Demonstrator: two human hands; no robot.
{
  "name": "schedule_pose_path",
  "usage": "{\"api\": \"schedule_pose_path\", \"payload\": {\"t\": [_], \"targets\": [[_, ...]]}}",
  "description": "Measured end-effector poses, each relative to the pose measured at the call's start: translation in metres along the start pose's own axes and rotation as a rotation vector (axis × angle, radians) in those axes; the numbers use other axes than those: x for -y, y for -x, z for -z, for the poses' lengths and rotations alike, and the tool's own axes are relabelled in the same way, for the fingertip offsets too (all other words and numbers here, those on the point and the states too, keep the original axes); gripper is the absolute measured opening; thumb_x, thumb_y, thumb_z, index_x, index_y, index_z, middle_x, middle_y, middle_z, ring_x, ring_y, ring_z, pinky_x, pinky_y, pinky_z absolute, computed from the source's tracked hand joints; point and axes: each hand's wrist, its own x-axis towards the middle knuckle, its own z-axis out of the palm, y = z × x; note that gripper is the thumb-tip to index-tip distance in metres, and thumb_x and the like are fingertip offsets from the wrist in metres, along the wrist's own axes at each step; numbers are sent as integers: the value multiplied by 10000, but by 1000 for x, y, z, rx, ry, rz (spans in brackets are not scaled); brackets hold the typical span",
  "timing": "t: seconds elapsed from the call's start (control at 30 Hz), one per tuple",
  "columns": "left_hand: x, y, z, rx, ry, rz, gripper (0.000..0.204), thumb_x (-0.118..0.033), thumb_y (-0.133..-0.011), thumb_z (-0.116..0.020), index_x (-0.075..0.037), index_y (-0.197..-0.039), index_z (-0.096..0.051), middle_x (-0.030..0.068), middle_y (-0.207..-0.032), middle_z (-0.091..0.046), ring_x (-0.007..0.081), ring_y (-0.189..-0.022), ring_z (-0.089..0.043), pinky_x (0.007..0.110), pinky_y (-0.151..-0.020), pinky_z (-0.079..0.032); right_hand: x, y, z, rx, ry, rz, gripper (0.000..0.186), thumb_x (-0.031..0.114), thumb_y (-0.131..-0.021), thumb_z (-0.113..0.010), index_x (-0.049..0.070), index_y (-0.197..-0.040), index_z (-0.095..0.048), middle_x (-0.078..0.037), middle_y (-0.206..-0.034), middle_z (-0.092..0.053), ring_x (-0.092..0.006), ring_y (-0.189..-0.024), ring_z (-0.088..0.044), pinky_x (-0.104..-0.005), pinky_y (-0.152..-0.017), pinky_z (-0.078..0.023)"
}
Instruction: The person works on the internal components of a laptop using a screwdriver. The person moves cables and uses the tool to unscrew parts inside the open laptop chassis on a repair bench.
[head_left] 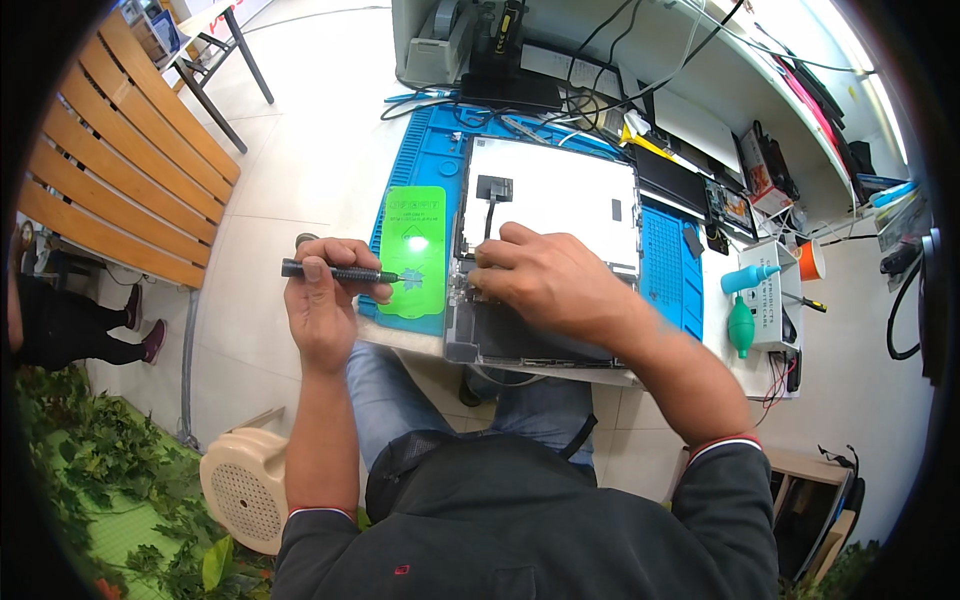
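My left hand (328,305) is closed around a dark precision screwdriver (345,272), held level with its tip pointing right over a bright green pad (413,225). An opened tablet lies in front of me: its white-backed screen panel (565,185) is folded away on the far side, and its dark body (535,335) sits on the near side. A black flat cable (490,215) runs from the panel toward the body. My right hand (555,275) rests over the seam at the tablet's left part, fingers pinched together; whatever they grip is hidden.
A blue work mat (668,285) lies under the tablet. At right are a teal bottle (748,278), a green air blower (741,328), a white box (768,300) and an orange cup (811,260). Cables (620,95) tangle at the back. A beige stool (243,490) stands at lower left.
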Motion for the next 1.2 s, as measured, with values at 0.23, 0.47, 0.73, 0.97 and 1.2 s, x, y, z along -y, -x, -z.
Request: {"api": "schedule_pose_path", "payload": {"t": [0.23,0.47,0.73,0.97,1.2], "targets": [[1,1,0,7,-4,-8,420,-404,-1250,-391,-24,-1229,-567,201,-1073,-703,205,-779,-740,308,-705,-657,-23,-28,8,195,61,198,186,120,-963,-686,67,-1071,-828,-74,-1169,-753,-264,-1170,-703,-417,-894,-654],[1,1,0,14,-1,-8,426,-404,-1251,-386,-21,-1236,-571,198,-1076,-705,203,-775,-740,309,-706,-658,-22,-6,-13,141,44,225,274,159,-1034,-625,56,-1269,-721,-111,-1137,-727,-279,-1129,-731,-420,-858,-650],[-2,1,-1,22,19,15,419,-380,-1252,-397,-7,-1224,-585,184,-1098,-707,190,-791,-737,307,-715,-648,-26,1,-29,22,-2,236,285,171,-1042,-626,36,-1280,-704,-119,-1117,-722,-287,-1065,-740,-421,-840,-641],[1,0,1,33,-13,11,431,-409,-1252,-382,-24,-1251,-574,189,-1084,-710,198,-785,-745,315,-715,-661,-26,3,-34,-9,12,232,314,162,-1046,-617,34,-1320,-703,-121,-1098,-720,-280,-1055,-736,-412,-845,-638],[0,0,1,34,-14,17,431,-412,-1252,-379,-28,-1251,-574,187,-1081,-711,195,-781,-739,314,-717,-657,-31,2,-31,25,-27,252,328,161,-1031,-619,21,-1310,-719,-111,-1187,-698,-280,-1112,-705,-413,-871,-633]]}}
